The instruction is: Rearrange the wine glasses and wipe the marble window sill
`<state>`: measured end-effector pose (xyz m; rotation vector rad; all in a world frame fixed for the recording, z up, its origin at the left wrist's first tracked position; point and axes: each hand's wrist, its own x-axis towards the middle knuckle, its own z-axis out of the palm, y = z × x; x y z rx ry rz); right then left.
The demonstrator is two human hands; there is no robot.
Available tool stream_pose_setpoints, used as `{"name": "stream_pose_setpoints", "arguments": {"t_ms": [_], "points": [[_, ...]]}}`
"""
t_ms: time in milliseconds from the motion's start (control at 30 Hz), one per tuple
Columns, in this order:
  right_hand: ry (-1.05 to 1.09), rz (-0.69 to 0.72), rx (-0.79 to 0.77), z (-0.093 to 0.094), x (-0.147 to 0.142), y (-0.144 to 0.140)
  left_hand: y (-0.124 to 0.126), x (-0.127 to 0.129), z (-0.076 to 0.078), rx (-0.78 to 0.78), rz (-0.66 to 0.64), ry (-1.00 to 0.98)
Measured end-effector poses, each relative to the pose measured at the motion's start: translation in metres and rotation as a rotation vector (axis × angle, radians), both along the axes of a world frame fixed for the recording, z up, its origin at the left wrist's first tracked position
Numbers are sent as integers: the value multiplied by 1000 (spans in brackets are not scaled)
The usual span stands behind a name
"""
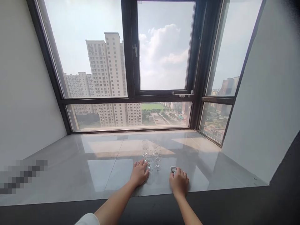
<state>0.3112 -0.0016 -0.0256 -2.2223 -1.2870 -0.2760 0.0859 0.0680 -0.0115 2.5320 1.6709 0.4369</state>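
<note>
left hand [139, 172]: flat on sill [70, 168], fingers released, touching nearest stemmed glass [148, 159]
right hand [179, 182]: fingers curled, grasping small round object [173, 169]
glasses: four, clustered

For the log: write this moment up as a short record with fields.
place: glossy grey window ledge below a dark-framed window
glasses: four clear stemmed glasses, upright, clustered near the ledge's front
left hand: left hand flat on the ledge, fingertips at the foot of the nearest glass
right hand: right hand on the ledge, fingers on a small round grey object
grip: neither hand closed around a glass
</note>
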Motion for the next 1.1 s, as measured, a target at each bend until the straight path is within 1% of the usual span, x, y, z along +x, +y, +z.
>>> {"name": "stream_pose_setpoints", "arguments": {"t_ms": [367,600,867,1100], "points": [[8,23,-8,0,2,1,-2,-1,5,-1,-11,-8],[23,31,-18,1,2,1,-1,-1,3,17,-23,-19],[23,38,-12,1,2,2,-4,-1,7,17,-28,-15],[13,34,4,2,1,2,-3,-1,6,25,-24,-24]]}}
